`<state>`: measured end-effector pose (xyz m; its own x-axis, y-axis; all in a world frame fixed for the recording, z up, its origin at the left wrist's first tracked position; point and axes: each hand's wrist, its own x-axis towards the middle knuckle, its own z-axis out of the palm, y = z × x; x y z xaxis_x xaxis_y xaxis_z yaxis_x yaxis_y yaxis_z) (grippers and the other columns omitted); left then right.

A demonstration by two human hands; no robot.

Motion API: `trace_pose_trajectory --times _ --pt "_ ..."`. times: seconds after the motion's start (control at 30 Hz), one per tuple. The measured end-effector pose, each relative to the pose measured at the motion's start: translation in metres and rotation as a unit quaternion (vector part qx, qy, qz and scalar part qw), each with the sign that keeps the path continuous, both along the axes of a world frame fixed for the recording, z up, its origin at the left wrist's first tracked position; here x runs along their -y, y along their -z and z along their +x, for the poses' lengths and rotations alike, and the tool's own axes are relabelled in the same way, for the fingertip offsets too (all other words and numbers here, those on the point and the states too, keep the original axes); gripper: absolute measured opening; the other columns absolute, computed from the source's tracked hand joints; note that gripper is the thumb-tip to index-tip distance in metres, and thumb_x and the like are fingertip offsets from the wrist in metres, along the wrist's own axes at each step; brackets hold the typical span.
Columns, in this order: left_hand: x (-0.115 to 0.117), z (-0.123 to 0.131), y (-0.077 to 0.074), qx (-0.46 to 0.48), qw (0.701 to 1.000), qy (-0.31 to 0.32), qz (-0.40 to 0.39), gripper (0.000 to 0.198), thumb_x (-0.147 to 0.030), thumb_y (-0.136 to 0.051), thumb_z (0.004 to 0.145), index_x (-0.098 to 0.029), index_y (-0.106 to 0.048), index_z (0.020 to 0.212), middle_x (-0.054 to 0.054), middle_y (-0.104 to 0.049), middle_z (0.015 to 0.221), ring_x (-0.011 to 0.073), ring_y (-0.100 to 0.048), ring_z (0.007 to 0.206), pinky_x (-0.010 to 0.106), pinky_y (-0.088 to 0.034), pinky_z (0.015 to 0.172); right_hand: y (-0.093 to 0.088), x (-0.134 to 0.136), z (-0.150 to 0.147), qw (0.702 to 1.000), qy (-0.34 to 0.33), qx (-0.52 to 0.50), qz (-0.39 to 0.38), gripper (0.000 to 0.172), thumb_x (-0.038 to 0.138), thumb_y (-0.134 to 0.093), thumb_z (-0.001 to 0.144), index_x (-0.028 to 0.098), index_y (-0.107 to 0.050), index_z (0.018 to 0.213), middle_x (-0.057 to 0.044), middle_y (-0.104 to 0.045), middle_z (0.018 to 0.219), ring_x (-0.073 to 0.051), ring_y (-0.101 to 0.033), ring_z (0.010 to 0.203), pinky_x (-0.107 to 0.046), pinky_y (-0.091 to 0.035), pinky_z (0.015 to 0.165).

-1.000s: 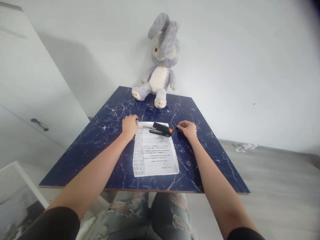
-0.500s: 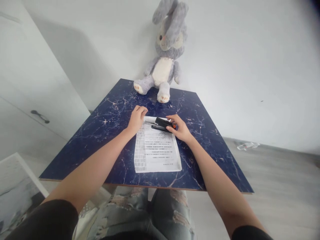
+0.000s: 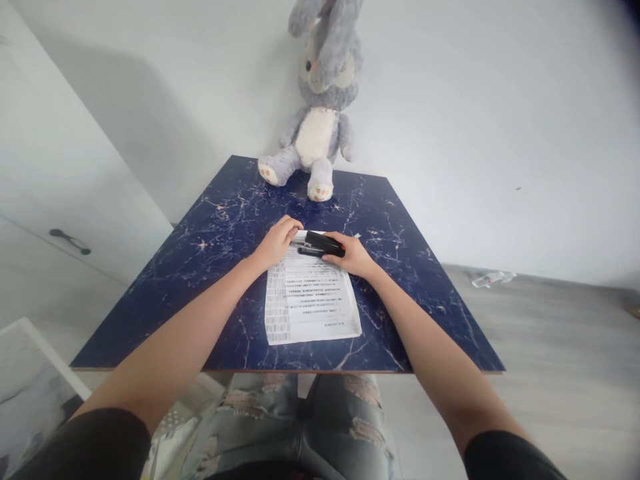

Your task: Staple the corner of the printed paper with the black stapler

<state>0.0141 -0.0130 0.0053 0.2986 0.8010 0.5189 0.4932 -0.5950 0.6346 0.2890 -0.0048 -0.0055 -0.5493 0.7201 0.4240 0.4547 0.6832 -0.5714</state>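
Closest to me were the ripped jeans (image 3: 295, 427) of the seated person, knees tucked under the blue marbled table (image 3: 160, 320). Just in from its near edge lay a printed sheet (image 3: 315, 307); it looked light and limp, easy to crease or slide, and best held flat near a margin.

Over the sheet's far end was a black stapler (image 3: 327, 244), its top and base apart, a silver rail showing between them towards the left. The right hand (image 3: 351, 255) had the stapler's right end, thumb on the near side and fingers on the far side, partly closed around it. That seemed a sound place to grip: the body looked stiff and smooth, modest in weight, while the hinged parts might swing if held by one alone. The left hand (image 3: 277, 244) was curled at the sheet's far left corner, beside the rail; I couldn't tell whether it pinched anything.

Beyond them, a grey plush rabbit (image 3: 315, 133) sat at the table's far edge, against the pale wall (image 3: 450, 133).
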Motion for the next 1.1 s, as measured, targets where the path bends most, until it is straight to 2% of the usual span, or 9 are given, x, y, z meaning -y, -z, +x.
trace_pose_trajectory --times 0.13,0.23,0.33,0.5,0.87,1.0,1.1 --pt "-0.002 -0.001 0.003 0.018 0.999 -0.016 -0.048 0.027 -0.033 -0.061 0.1 -0.02 -0.072 0.122 0.008 -0.079 0.113 0.0226 -0.073 0.104 0.039 -0.054 0.103 -0.001 0.001 0.002 1.0 0.016 -0.024 -0.013 0.051 0.037 -0.081 0.084 0.017 -0.07 0.129 -0.01 -0.077 0.116 -0.027 -0.074 0.1 -0.04 -0.059 0.094" --pt "-0.003 -0.001 0.004 0.039 0.996 -0.01 -0.077 0.025 -0.034 -0.072 0.093 -0.017 -0.078 0.11 0.009 -0.082 0.109 0.0238 -0.077 0.102 0.039 -0.058 0.102 -0.001 0.0 0.003 0.998 0.037 -0.052 -0.006 0.041 0.033 -0.08 0.083 0.017 -0.074 0.12 -0.008 -0.078 0.111 -0.026 -0.074 0.097 -0.04 -0.058 0.093" --pt "0.0 0.001 0.001 0.011 0.995 0.012 -0.095 0.021 -0.031 -0.077 0.087 -0.018 -0.082 0.102 0.008 -0.083 0.105 0.0246 -0.078 0.098 0.039 -0.06 0.099 0.0 -0.001 0.004 0.996 0.059 -0.07 0.001 0.04 0.032 -0.081 0.081 0.017 -0.074 0.118 -0.008 -0.078 0.109 -0.025 -0.073 0.095 -0.04 -0.058 0.092" --pt "0.001 0.001 -0.002 -0.017 0.995 -0.001 -0.099 0.021 -0.024 -0.078 0.083 -0.018 -0.085 0.102 0.008 -0.083 0.105 0.0266 -0.078 0.098 0.039 -0.058 0.099 0.003 -0.003 0.004 0.996 0.057 -0.072 0.007 0.042 0.032 -0.082 0.08 0.017 -0.075 0.119 -0.007 -0.078 0.108 -0.025 -0.073 0.094 -0.04 -0.057 0.091" --pt "-0.008 -0.002 0.006 -0.028 0.992 -0.01 -0.119 0.023 -0.024 -0.08 0.081 -0.018 -0.086 0.103 0.009 -0.084 0.102 0.0254 -0.078 0.088 0.038 -0.059 0.092 -0.003 0.0 0.002 0.996 0.052 -0.075 -0.014 0.042 0.033 -0.081 0.08 0.017 -0.075 0.118 -0.008 -0.078 0.108 -0.025 -0.072 0.093 -0.039 -0.056 0.091" --pt "-0.006 -0.002 0.005 -0.042 0.995 -0.007 -0.095 0.021 -0.028 -0.08 0.084 -0.021 -0.086 0.102 0.007 -0.084 0.105 0.0253 -0.078 0.094 0.037 -0.058 0.095 -0.001 -0.005 0.007 0.991 0.064 -0.11 -0.036 0.041 0.031 -0.082 0.077 0.016 -0.076 0.115 -0.007 -0.078 0.105 -0.024 -0.072 0.093 -0.037 -0.055 0.091" --pt "-0.004 -0.003 0.004 -0.026 0.994 -0.03 -0.098 0.022 -0.032 -0.079 0.086 -0.022 -0.086 0.105 0.007 -0.084 0.102 0.0242 -0.077 0.091 0.036 -0.058 0.095 0.002 -0.009 0.014 0.982 0.081 -0.154 -0.068 0.041 0.032 -0.084 0.075 0.016 -0.077 0.112 -0.006 -0.077 0.104 -0.024 -0.071 0.092 -0.037 -0.053 0.092"
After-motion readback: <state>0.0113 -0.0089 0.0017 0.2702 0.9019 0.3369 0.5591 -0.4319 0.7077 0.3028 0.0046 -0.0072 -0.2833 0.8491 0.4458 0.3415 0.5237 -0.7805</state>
